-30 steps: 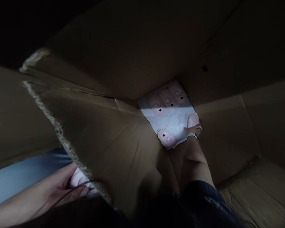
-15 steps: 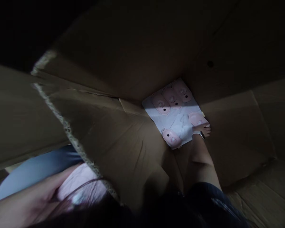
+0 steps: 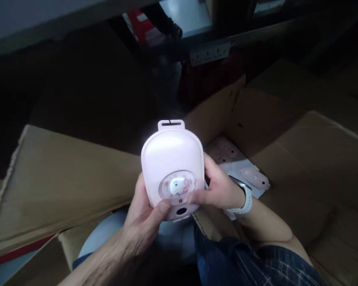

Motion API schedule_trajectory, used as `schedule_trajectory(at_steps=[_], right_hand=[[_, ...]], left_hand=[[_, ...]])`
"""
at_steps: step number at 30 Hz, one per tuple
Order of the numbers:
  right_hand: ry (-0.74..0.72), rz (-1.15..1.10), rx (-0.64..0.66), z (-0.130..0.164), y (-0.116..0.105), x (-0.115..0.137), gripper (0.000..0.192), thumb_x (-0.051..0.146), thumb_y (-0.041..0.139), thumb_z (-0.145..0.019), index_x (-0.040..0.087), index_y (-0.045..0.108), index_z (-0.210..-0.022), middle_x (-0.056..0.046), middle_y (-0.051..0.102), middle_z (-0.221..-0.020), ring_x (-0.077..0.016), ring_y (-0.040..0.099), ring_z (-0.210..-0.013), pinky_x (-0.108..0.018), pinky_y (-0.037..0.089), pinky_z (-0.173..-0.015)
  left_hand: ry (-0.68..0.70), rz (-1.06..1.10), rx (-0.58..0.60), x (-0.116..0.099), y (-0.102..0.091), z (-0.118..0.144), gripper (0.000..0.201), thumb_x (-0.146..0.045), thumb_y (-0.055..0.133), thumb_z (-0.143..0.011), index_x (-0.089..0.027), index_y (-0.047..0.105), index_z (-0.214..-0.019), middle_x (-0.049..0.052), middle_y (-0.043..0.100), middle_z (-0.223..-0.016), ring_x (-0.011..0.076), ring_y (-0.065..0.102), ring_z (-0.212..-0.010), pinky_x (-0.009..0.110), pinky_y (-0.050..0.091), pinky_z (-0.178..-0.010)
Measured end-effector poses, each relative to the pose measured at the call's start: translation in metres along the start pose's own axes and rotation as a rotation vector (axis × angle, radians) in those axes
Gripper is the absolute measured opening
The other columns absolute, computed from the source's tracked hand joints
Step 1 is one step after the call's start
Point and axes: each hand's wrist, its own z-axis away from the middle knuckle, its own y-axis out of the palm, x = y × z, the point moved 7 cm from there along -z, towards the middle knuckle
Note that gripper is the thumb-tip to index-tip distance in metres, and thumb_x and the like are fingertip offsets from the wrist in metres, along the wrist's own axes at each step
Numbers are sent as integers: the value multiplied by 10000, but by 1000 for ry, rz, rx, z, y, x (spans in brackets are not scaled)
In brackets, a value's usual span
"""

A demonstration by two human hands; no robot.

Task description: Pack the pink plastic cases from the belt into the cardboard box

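Note:
A rounded, pale pink plastic case (image 3: 173, 153) is held upright in front of me. It has a slotted loop on top, an oval cartoon picture low on its front and a dark round hole beneath that. My left hand (image 3: 144, 216) is closed around its lower left side, thumb on the front. Around the right edge wraps my right hand (image 3: 217, 186), its thumb by the oval picture. The fingers behind the case are hidden. A white-banded watch (image 3: 245, 200) is on my right wrist.
An open cardboard box (image 3: 304, 159) stands to the right, with similar pink cases (image 3: 253, 176) on a pale sheet inside. A cardboard flap (image 3: 65, 174) sticks up at left. Behind are a power strip (image 3: 210, 53) and a shelf edge (image 3: 77, 20).
My right hand has come out of the box, where it was at a pink case on the sheet. Both hands now hold a pink case, and the view has tilted up.

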Motion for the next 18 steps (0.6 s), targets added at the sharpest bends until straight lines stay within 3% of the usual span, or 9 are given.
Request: schedule_trajectory(at_steps=[3,6,8,11,13,15,18], right_hand=[[62,-69,-89,13,-27,-10,716,581,900,-718,213,658,-1282,-95,739,-1190,-268,716,-1073,-409,599,-952],[38,-89,-332,43,-94,-17,536,532,888,-744,239,687,-1146,-56,765,-974,-232,733,-873,-370,617,-803],[37,-12,-485,65,-141,-23,519,484,884,-739,261,673,-1158,-52,765,-973,-237,727,-887,-367,606,-798],[134,203,-567,91,-199,-56,530,372,838,-719,252,643,-1197,-62,764,-1033,-239,714,-938,-353,580,-825],[336,354,-562,109,-230,-103,476,284,742,-715,213,644,-1176,-68,764,-1003,-232,705,-899,-343,566,-816],[631,491,-512,138,-252,-163,425,206,649,-692,167,662,-1115,-68,757,-913,-223,689,-814,-336,559,-779],[955,696,-424,194,-270,-239,341,133,610,-685,135,702,-1013,-75,757,-908,-213,683,-829,-318,557,-808]], left_hand=[[244,-65,101,-4,31,-6,725,-662,303,-1051,-267,247,-1656,94,488,-1571,306,554,-1370,433,509,-1141],[518,-345,179,-2,54,2,611,-578,360,-1069,-180,473,-1518,117,634,-1401,284,591,-1275,448,401,-1173],[589,-438,184,2,61,6,399,-424,419,-1070,-181,648,-1288,76,739,-1137,245,631,-1101,437,371,-1128],[615,-387,220,5,62,9,263,-310,461,-1034,-201,701,-1029,27,733,-909,208,616,-957,411,390,-1071],[646,-359,216,7,54,16,194,-220,510,-985,-209,688,-1061,26,731,-955,211,612,-1048,418,388,-1123],[664,-365,167,17,33,29,305,-115,559,-900,-232,660,-1163,33,703,-1146,225,563,-1248,448,365,-1200],[556,-497,98,62,-17,60,459,-79,632,-818,-308,619,-1216,23,601,-1332,245,509,-1366,463,425,-1187]])
